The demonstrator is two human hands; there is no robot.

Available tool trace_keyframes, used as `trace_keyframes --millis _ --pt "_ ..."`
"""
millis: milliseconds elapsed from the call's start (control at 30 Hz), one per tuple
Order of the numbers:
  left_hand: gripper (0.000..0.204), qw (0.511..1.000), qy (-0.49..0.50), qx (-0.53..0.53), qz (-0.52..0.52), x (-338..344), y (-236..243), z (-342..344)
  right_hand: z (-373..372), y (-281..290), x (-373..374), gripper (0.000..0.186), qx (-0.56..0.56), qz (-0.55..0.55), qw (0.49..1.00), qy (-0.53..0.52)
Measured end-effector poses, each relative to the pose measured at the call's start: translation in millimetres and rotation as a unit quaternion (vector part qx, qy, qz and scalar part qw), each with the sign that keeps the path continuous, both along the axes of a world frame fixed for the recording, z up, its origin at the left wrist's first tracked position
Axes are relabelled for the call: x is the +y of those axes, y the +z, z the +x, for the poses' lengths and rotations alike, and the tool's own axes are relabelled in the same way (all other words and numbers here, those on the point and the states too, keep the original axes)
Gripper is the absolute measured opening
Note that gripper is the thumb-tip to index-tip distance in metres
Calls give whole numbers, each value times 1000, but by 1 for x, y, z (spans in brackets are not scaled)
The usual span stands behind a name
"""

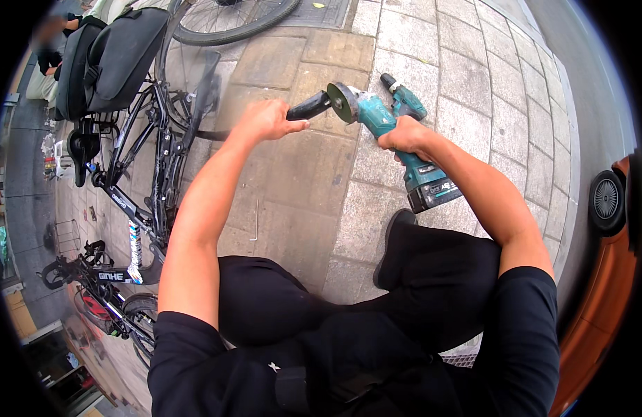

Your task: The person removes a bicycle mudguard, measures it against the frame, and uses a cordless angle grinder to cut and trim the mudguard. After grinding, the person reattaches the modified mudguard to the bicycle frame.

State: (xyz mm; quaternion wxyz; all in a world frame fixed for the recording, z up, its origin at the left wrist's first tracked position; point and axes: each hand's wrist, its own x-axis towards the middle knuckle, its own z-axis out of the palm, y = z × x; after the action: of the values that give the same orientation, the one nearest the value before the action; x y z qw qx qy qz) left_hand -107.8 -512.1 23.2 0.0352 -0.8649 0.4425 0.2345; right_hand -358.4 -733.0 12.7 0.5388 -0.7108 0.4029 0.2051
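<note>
Open paving [303, 191] between both forearms [467, 167], bicycle frame [161, 174] blocking the left, drill [408, 102] just beyond the angle grinder [376, 116], L-shaped rod [257, 221] lying low.

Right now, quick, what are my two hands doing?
Left hand: closed around a black curved piece.
Right hand: closed around the teal grinder.

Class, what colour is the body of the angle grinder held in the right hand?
The angle grinder has a teal body, shown in the head view.
</note>
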Motion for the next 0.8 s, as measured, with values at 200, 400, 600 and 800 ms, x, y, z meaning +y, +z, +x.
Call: trace_keyframes --millis 200,400,600,800 --pt "71 1000 -10 4 8 1 -6 0 1 -1 -8 26 -29 5 999 -20" --pt "71 999 -35 -5 18 16 -30 4 16 22 -14 23 -43 -47 998 4" --pt "70 999 -41 -2 20 20 -28 4 31 29 -17 24 -53 -104 987 108" --pt "69 999 -43 11 20 24 -27 4 44 42 -7 29 -37 -132 980 144"
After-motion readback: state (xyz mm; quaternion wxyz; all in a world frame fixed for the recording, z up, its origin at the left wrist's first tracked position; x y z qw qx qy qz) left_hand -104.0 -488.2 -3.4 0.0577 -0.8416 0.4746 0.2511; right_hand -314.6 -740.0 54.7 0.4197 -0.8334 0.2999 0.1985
